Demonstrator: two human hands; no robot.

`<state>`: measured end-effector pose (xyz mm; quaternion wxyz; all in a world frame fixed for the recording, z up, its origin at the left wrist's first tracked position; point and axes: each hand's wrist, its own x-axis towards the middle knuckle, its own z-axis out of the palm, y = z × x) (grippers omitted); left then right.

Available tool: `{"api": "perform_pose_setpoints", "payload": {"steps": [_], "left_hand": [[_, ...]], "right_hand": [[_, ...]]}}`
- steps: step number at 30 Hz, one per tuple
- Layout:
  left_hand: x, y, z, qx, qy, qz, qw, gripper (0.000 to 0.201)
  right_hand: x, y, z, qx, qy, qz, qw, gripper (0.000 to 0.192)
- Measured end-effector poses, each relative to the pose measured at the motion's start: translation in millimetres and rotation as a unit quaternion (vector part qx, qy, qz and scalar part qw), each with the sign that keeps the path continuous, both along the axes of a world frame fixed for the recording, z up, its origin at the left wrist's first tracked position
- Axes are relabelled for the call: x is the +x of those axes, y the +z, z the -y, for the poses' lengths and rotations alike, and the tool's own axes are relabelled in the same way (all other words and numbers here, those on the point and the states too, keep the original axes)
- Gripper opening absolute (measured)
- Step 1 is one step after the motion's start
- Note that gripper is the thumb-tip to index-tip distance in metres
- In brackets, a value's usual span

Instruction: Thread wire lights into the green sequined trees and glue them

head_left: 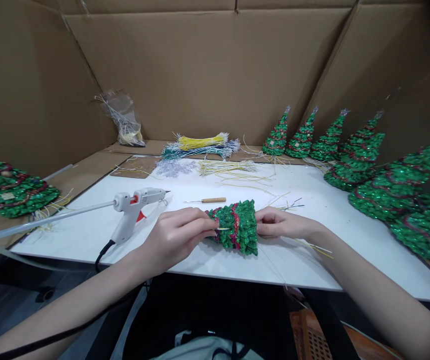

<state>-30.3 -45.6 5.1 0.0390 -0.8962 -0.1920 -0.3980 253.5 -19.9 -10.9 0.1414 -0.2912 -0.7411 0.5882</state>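
pinching thin pale strand in closed left grip, at side of green tree; curling right grip at base, cannot tell on what. tree: sideways over desk, between both. could bend strand by pushing askew.

A red-garlanded green tree is tipped sideways, base rightward.

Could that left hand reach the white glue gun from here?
Probably yes: the glue gun is close by, with bare white tabletop between, though the left hand is busy pinching a thin yellow strand at the green tree.
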Motion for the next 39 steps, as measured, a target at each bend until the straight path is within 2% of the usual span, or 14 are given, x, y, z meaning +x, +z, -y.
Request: {"api": "perform_pose_setpoints", "payload": {"steps": [4,7,14,18,25,29,39], "left_hand": [[-3.2,2.0,-0.6,0.073,0.014,-0.037,0.997,0.015],[-4.6,4.5,-1.3,0.101,0.019,-0.056,0.993,0.016],[-1.6,11.5,-4.1,0.098,0.014,-0.075,0.992,0.013],[-0.7,10.4,-9.3,0.113,0.012,-0.089,0.99,0.021],[2.6,7.8,-14.2,0.141,0.011,-0.111,0.984,0.02],[7.6,7.8,-12.8,0.15,0.007,-0.118,0.982,0.023],[11.1,11.6,-6.2,0.109,0.0,-0.164,0.98,0.028]], "right_hand": [[0.3,-0.9,-0.9,0.004,-0.003,0.005,1.0,0.044],[-0.3,0.4,-0.6,0.011,-0.003,0.003,1.0,0.043],[-3.4,4.7,1.5,0.034,-0.002,-0.004,0.999,0.042],[-4.0,4.2,1.3,0.039,-0.001,-0.004,0.999,0.043],[-6.9,5.1,3.9,0.024,-0.015,-0.002,1.0,0.042],[-7.8,3.9,2.5,0.048,-0.012,-0.005,0.999,0.039],[-10.3,-0.1,2.3,0.084,-0.027,-0.004,0.996,0.033]]}}
